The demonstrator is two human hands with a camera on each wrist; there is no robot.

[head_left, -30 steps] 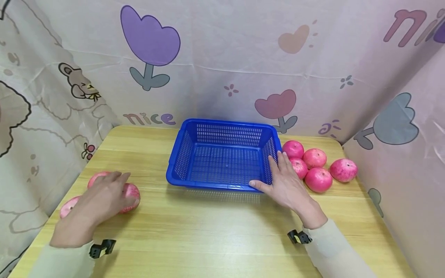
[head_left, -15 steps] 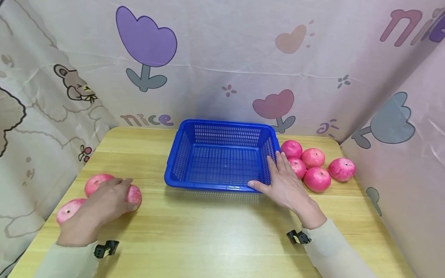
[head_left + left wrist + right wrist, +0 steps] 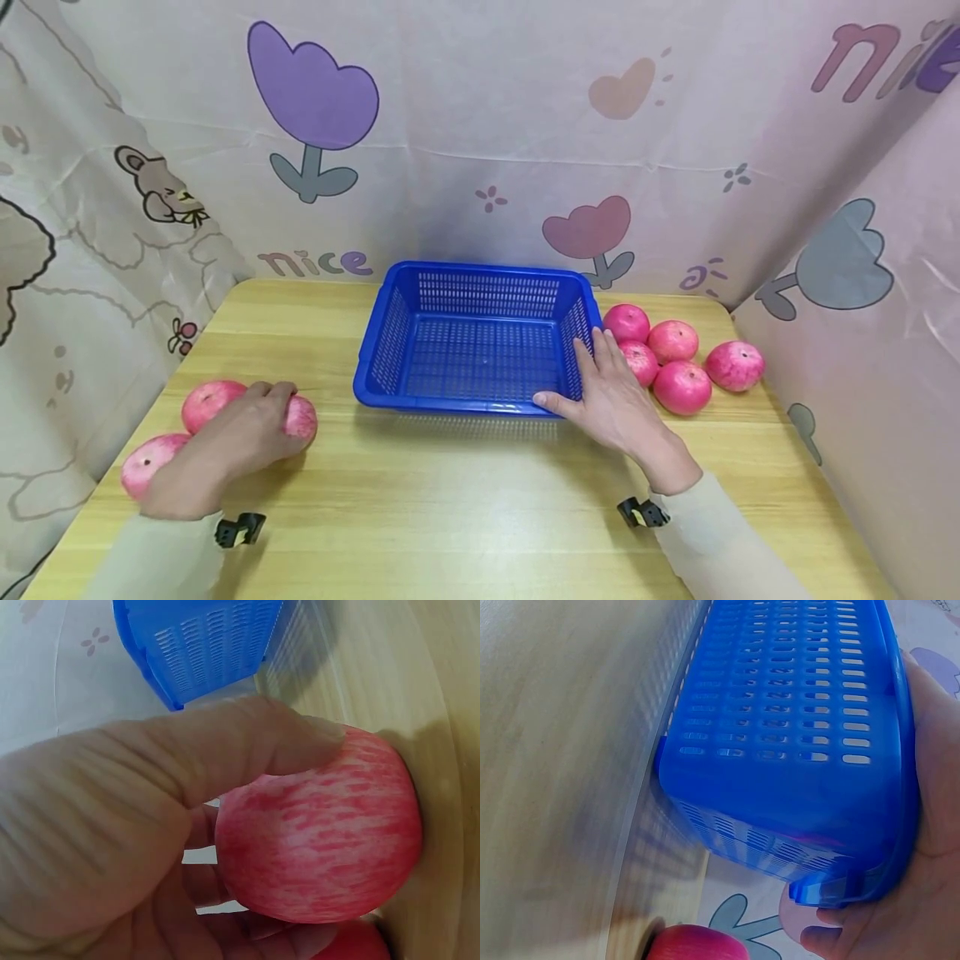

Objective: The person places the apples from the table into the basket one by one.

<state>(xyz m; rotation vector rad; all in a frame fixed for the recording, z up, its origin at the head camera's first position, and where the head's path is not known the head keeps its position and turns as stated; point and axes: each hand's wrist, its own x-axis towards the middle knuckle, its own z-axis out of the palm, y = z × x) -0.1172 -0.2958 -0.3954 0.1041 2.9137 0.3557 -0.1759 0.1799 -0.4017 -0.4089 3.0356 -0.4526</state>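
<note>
In the head view, my left hand (image 3: 243,433) holds a pink-red apple (image 3: 302,418) at the table's left side. The left wrist view shows the thumb over one side of this streaked apple (image 3: 330,832) and fingers behind the other. Two more apples, an upper one (image 3: 210,403) and a lower one (image 3: 153,460), lie beside that hand. My right hand (image 3: 618,410) rests on the near right corner of a blue plastic basket (image 3: 450,407), fingers spread along the rim. The basket has slotted walls and nothing inside.
Several pink apples (image 3: 682,387) sit in a cluster on the wooden table (image 3: 450,508), just right of the basket. Behind and at both sides hangs a patterned cloth (image 3: 450,108). The basket stands near the back edge.
My left hand has closed round the apple and moved it slightly to the right, away from the other two. The right hand keeps its place on the basket.
</note>
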